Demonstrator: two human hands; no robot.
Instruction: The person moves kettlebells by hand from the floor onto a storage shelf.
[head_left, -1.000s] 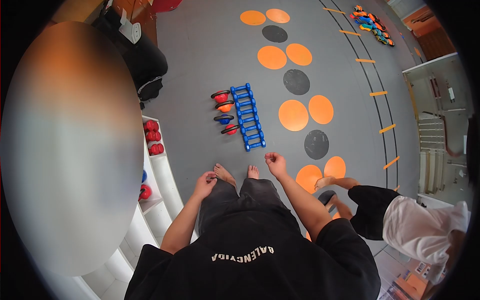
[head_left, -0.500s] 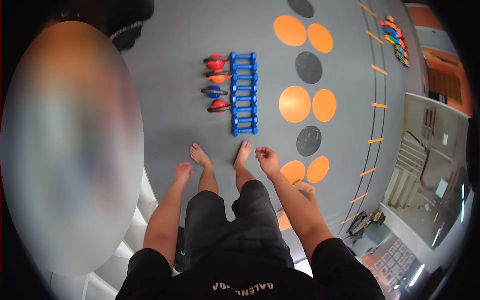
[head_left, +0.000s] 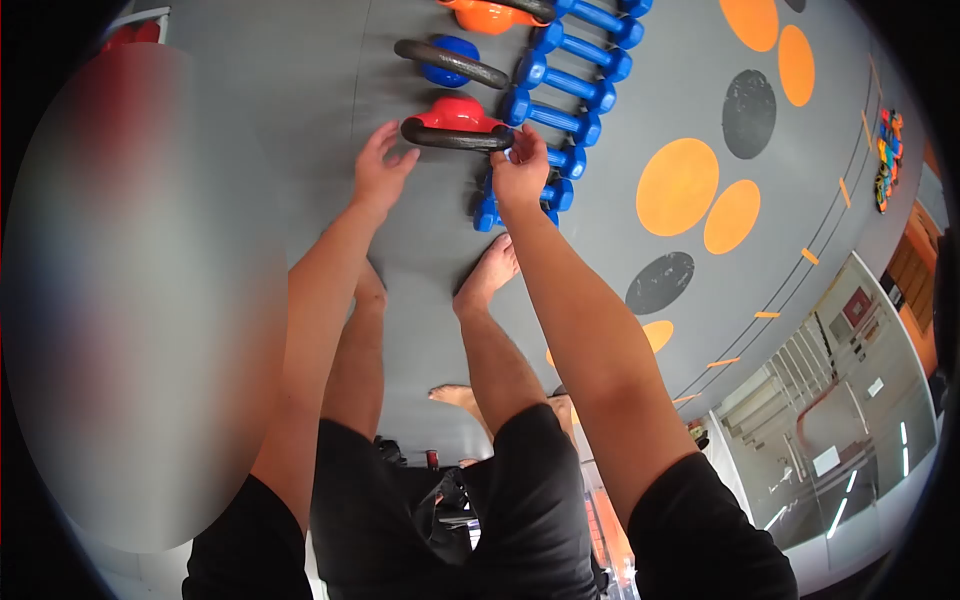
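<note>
Red kettlebell (head_left: pixel 458 112) on the floor (head_left: pixel 420 225), between my hands, beside the row of blue dumbbells (head_left: pixel 567 82). Reach made; no lift visible. My left hand (head_left: pixel 380 176) is open, fingers spread, just short of the handle (head_left: pixel 452 138). My right hand (head_left: pixel 522 172) is at its other end — fingers partly hidden, grasp or mere touch, cannot tell. Orange kettlebell (head_left: pixel 488 17) cut off above; a blurred patch hides my left side.
</note>
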